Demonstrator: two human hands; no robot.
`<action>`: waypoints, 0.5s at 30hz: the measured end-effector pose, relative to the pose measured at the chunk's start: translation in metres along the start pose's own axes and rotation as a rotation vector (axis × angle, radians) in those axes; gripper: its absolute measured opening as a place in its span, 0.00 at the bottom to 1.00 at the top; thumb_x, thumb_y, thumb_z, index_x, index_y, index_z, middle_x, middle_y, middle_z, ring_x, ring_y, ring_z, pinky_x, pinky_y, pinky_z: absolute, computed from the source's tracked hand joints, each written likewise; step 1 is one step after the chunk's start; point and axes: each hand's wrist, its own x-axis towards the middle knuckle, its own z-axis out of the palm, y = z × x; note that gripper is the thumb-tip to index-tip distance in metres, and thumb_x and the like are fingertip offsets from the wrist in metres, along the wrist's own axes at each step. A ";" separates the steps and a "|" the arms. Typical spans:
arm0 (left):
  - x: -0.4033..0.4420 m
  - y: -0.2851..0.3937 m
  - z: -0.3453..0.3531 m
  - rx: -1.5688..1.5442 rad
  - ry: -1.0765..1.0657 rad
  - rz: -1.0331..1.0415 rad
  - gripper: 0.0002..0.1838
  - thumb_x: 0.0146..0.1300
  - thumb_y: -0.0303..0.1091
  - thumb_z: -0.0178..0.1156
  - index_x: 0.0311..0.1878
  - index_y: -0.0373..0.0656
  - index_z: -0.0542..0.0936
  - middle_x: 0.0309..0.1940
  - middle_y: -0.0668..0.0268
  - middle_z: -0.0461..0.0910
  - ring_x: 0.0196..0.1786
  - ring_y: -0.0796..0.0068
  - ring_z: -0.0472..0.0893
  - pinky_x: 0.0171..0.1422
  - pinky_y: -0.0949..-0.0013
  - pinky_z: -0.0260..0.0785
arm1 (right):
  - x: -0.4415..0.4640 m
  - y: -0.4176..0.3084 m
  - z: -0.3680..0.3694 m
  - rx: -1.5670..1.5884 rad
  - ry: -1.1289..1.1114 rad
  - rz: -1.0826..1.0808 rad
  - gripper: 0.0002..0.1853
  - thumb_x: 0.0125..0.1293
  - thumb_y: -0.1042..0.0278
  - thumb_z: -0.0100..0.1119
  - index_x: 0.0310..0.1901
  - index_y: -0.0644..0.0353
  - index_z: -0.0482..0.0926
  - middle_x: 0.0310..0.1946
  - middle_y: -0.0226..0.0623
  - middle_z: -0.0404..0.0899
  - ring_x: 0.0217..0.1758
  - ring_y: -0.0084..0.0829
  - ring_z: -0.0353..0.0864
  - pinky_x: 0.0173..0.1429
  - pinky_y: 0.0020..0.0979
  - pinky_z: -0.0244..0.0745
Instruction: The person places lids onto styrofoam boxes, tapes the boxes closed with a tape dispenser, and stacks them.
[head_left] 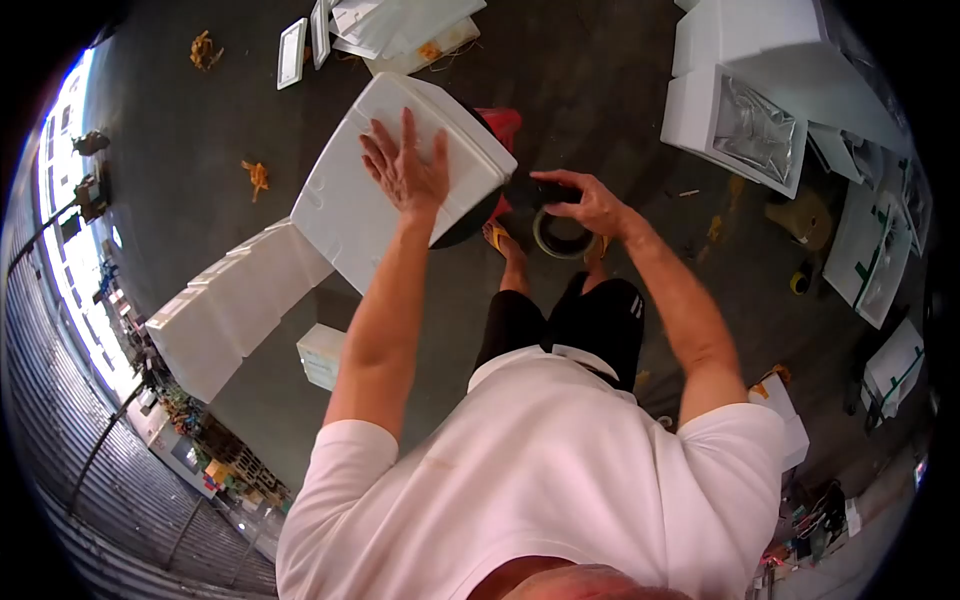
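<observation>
A white foam box [350, 185] with a fitted lid is tilted in front of me, on a dark round support partly hidden beneath it. My left hand [405, 170] lies flat on its side, fingers spread. Just right of the box's corner, my right hand [590, 205] is closed on a roll of tape [563, 240], which hangs below the fingers above my feet. A dark piece beside the roll reaches toward the box; whether it is a dispenser I cannot tell. Something red [500, 125] shows behind the box.
A row of white foam boxes [215, 310] stands at left, with a smaller box [322, 355] nearby. Foam lids [400, 25] lie at the top. Lined open foam boxes [755, 135] are stacked at right, near a brown roll [800, 220]. Orange scraps [256, 178] litter the floor.
</observation>
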 end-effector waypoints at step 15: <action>0.018 -0.047 0.001 -0.108 0.002 0.125 0.32 0.68 0.53 0.51 0.73 0.55 0.66 0.76 0.50 0.53 0.78 0.40 0.47 0.79 0.44 0.35 | 0.221 -0.027 -0.007 -0.310 -0.141 -0.219 0.27 0.60 0.63 0.66 0.62 0.58 0.76 0.43 0.35 0.84 0.45 0.21 0.79 0.50 0.26 0.76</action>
